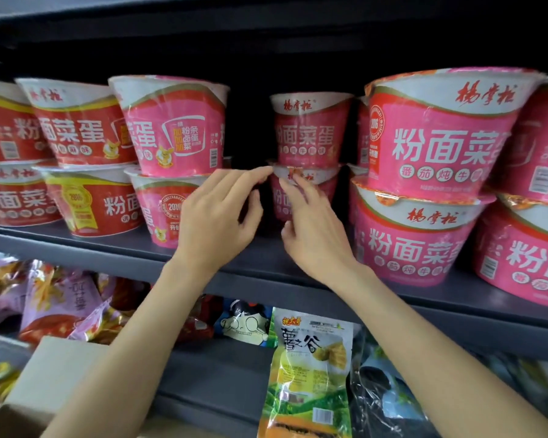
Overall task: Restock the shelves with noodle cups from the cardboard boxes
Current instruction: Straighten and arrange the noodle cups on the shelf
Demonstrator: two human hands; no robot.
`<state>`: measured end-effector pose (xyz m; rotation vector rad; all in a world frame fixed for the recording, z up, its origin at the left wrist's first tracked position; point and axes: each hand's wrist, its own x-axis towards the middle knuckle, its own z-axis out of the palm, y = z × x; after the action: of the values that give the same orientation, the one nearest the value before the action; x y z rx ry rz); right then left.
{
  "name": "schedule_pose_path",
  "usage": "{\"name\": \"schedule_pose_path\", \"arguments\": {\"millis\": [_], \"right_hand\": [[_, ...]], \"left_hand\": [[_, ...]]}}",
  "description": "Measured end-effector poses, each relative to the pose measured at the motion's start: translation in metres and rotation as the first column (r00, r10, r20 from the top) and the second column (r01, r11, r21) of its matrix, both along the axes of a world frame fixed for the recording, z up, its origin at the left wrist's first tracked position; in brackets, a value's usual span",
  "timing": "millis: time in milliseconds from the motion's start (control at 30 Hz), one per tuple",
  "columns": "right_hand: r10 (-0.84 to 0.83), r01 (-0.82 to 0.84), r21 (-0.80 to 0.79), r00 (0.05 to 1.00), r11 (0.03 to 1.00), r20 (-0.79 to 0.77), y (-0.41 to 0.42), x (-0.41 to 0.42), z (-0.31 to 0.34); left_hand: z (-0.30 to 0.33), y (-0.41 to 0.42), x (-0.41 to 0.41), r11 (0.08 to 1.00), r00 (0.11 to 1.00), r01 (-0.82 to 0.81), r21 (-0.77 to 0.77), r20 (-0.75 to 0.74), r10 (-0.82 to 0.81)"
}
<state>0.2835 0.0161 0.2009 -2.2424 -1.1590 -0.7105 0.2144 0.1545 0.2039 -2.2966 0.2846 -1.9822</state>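
the dark grey metal shelf (266,267) running across the middle of the frame already looks largely stocked. at the left, red and yellow paper noodle cups (86,121) stand two high, with pink film-wrapped noodle cups (178,128) just beside them, also two high. at the right edge of the frame, large pink noodle bowls (437,134) are stacked in pairs right up to the shelf lip.

the gap left is in the centre. there a two-high stack of pink cups sits set back from the front row: an upper pink cup (310,131) resting on a lower pink cup (301,184), with bare shelf in front of them.

both hands are at that lower cup. the left hand (215,222) has its fingers loosely curled and its fingertip reaching to the left edge of the cup's white rim, while the right hand (314,235) lays its fingers against the cup's front wall and rim. neither hand is wrapped around the cup; it reads as a light two-sided touch, probably to slide or square the stack (whether they are pulling it forward or settling it back i cannot tell).

at the lower left corner of the frame the tan flap of a cardboard box (45,374) shows, but its inside is hidden, so how many cups remain to be shelved cannot be judged. the shelf below holds snack bags (310,358), not part of this job.

my judgement: well along, with the centre front slot yet to fill.
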Motion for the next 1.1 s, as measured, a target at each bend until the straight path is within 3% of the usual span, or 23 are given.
{"name": "schedule_pose_path", "arguments": {"millis": [67, 167, 200, 267, 300, 333, 467, 567, 733, 900, 1100], "right_hand": [[0.056, -0.057, 0.026, 0.998, 0.998, 0.033, -0.007, -0.012, -0.006], [0.176, -0.168, 0.123, 0.983, 0.978, -0.057, 0.013, -0.021, -0.001], [0.236, -0.217, 0.166, 0.966, 0.962, -0.102, 0.025, -0.022, 0.001], [0.356, -0.299, 0.255, 0.908, 0.919, -0.221, 0.051, -0.02, 0.003], [0.4, -0.318, 0.29, 0.87, 0.902, -0.288, 0.062, -0.019, 0.004], [0.434, -0.33, 0.318, 0.831, 0.889, -0.348, 0.072, -0.018, 0.004], [0.545, -0.39, 0.392, 0.701, 0.833, -0.461, 0.087, -0.022, 0.006], [0.492, -0.346, 0.382, 0.768, 0.857, -0.409, 0.075, -0.027, -0.001], [0.334, -0.209, 0.361, 0.884, 0.909, -0.328, 0.021, -0.022, -0.003], [0.12, -0.048, 0.265, 0.957, 0.963, -0.265, -0.014, -0.027, 0.001], [-0.131, 0.129, 0.119, 0.991, 0.984, 0.002, -0.033, -0.045, -0.002]], "left_hand": [[-0.013, 0.014, -0.026, 0.997, 0.99, 0.002, -0.072, 0.139, 0.008], [-0.022, 0.049, -0.041, 0.908, 0.986, 0.031, -0.418, 0.162, 0.041], [-0.022, 0.06, -0.043, 0.806, 0.995, 0.085, -0.585, 0.094, -0.037], [-0.019, 0.078, -0.045, 0.514, 0.962, 0.151, -0.844, 0.006, -0.273], [-0.017, 0.083, -0.045, 0.425, 0.941, 0.125, -0.897, -0.029, -0.337], [-0.015, 0.086, -0.045, 0.398, 0.932, 0.075, -0.915, -0.077, -0.353], [-0.008, 0.082, -0.045, 0.395, 0.931, -0.001, -0.919, -0.145, -0.336], [-0.01, 0.067, -0.049, 0.453, 0.939, -0.013, -0.892, -0.167, -0.302], [-0.014, 0.029, -0.046, 0.513, 0.896, 0.084, -0.854, -0.161, -0.414], [-0.011, -0.005, -0.025, 0.572, 0.89, 0.017, -0.82, -0.248, -0.382], [-0.015, -0.019, -0.014, 0.635, 0.913, 0.023, -0.772, -0.243, -0.329]]}}
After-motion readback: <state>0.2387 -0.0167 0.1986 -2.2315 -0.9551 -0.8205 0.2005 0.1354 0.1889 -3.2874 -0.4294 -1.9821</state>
